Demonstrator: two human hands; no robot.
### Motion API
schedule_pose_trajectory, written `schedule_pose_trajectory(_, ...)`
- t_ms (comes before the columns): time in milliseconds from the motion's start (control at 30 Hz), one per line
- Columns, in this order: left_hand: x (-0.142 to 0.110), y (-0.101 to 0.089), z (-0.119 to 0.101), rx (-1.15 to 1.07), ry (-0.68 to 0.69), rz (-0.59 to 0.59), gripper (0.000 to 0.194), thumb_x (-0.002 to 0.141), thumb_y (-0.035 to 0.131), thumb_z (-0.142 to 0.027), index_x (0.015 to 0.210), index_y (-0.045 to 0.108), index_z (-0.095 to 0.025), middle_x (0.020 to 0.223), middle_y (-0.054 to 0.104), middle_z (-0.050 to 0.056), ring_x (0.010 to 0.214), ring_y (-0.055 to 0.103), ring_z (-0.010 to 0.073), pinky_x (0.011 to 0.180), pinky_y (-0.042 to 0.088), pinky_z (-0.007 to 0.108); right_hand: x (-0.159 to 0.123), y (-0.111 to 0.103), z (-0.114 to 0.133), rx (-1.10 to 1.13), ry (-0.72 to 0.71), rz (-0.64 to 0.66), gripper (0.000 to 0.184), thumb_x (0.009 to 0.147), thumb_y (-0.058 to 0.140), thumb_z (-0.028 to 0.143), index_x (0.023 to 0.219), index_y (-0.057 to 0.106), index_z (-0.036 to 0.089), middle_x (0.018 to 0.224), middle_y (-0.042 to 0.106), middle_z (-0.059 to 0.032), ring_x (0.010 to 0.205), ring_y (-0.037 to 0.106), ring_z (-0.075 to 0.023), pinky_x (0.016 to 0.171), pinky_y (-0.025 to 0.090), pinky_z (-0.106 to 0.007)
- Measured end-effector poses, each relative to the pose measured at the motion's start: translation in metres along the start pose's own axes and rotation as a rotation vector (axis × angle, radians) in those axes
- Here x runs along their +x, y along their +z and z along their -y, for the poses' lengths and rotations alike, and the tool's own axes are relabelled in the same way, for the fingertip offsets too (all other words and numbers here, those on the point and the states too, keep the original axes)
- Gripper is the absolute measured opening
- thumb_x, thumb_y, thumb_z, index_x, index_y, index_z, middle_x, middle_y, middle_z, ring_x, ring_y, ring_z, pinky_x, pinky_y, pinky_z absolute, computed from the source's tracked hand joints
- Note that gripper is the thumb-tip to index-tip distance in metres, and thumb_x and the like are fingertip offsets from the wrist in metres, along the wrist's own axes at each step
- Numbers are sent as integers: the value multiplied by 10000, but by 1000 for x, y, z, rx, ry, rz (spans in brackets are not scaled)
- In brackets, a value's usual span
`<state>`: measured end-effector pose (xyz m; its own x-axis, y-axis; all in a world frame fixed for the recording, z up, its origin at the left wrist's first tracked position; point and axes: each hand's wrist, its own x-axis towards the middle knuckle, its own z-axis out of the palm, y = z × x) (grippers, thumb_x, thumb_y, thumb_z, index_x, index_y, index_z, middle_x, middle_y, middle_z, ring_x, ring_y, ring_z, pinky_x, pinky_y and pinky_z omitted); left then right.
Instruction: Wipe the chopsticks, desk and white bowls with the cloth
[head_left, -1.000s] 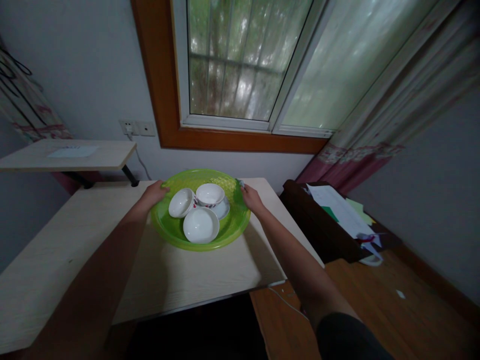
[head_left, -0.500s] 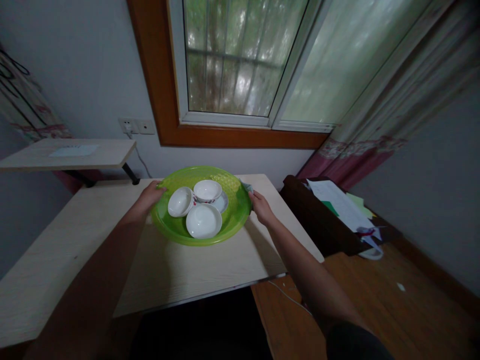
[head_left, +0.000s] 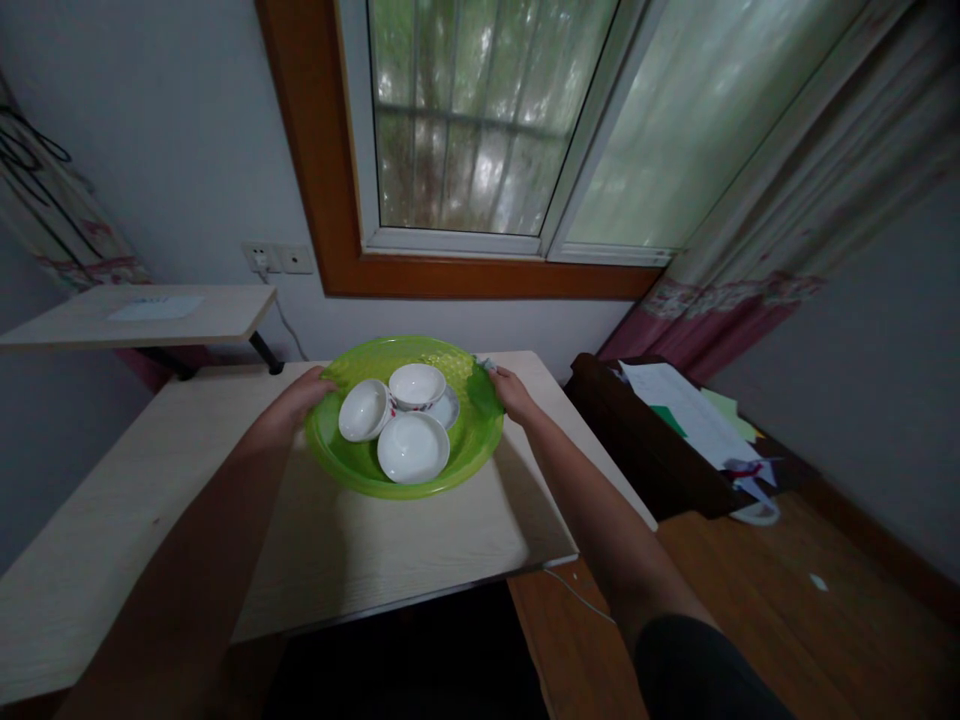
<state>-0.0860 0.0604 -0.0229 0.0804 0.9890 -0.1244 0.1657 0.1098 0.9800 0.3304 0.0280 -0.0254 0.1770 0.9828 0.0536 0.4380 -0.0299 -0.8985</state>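
Observation:
A round green basin (head_left: 390, 480) rests on the far part of a pale wooden table (head_left: 135, 520). Inside it lie several white bowls (head_left: 412, 448), one tipped on its side at the left. My left hand (head_left: 300, 395) grips the basin's left rim. My right hand (head_left: 508, 388) grips the right rim, with a small cloth pressed between its fingers and the rim.
A window with a brown frame (head_left: 480, 275) lies behind the table. A second small table (head_left: 142, 315) stands at the left by the wall socket. A dark cabinet (head_left: 652, 440) with papers (head_left: 682, 400) sits to the right, a curtain beside it, wooden floor below.
Both hands have stayed on the basin's rim. The basin and the view shifted only slightly; the right hand moved a little along the rim and back.

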Motion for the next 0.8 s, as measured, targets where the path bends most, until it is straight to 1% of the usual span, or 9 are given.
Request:
schedule_pose_trajectory(100, 2, 4, 6, 30, -77, -27, 578, 647, 773, -264, 1211, 836, -153, 805, 825, 91, 666, 757, 292, 644, 637, 395, 0, 3, -8, 75, 57, -5, 561, 1082, 572, 690, 1083, 811, 182, 1050, 863, -136, 1065, 793, -333, 944, 640, -408)
schedule_pose_trajectory(233, -5, 7, 10, 23, -81, -148, 485, 652, 724, -235, 1120, 816, -147, 719, 776, 56, 639, 732, 270, 618, 614, 366, -12, 1, -24, 175, 114, -16, 547, 1095, 513, 658, 1096, 771, 176, 1140, 863, -148, 1053, 813, -287, 922, 643, -372)
schedule_pose_trajectory(300, -11, 8, 11, 13, -88, -199, 434, 643, 708, -213, 1063, 803, -167, 711, 767, 48, 655, 735, 272, 617, 610, 362, -20, -5, -35, 192, 117, -20, 530, 1065, 546, 670, 1076, 764, 186, 1151, 863, -141, 1048, 815, -280, 915, 638, -365)
schedule_pose_trajectory(367, -16, 10, 12, -17, -92, -224, 383, 628, 702, -200, 1002, 780, -179, 714, 764, 44, 658, 735, 266, 614, 604, 353, -27, -12, -45, 214, 121, -27, 511, 1017, 613, 691, 1028, 768, 204, 1095, 867, -118, 1012, 814, -282, 896, 633, -366)
schedule_pose_trajectory(467, -20, 12, 14, -67, -83, -212, 338, 601, 697, -196, 935, 741, -169, 736, 769, 48, 635, 719, 239, 605, 584, 322, -35, -24, -58, 325, 156, -43, 449, 946, 722, 675, 954, 772, 228, 958, 858, -75, 892, 802, -274, 834, 627, -363)
schedule_pose_trajectory(567, -22, 12, 14, -58, -71, -206, 332, 589, 685, -201, 916, 726, -165, 731, 765, 42, 597, 688, 213, 582, 548, 293, -35, -28, -66, 497, 206, -65, 359, 891, 805, 595, 914, 760, 240, 884, 839, -45, 809, 784, -254, 766, 621, -345)
schedule_pose_trajectory(667, -23, 11, 12, -3, -60, -183, 295, 585, 678, -212, 872, 728, -166, 708, 753, 47, 591, 681, 217, 574, 527, 291, -32, -24, -69, 620, 260, -137, 286, 884, 823, 523, 899, 738, 250, 855, 825, -20, 795, 785, -237, 735, 626, -323)
schedule_pose_trajectory(800, -20, 8, 11, 33, -47, -177, 281, 593, 703, -233, 863, 736, -161, 715, 757, 49, 614, 693, 230, 590, 527, 298, -28, -10, -75, 722, 307, -223, 221, 925, 800, 463, 936, 740, 250, 862, 825, -1, 798, 790, -224, 721, 637, -305)
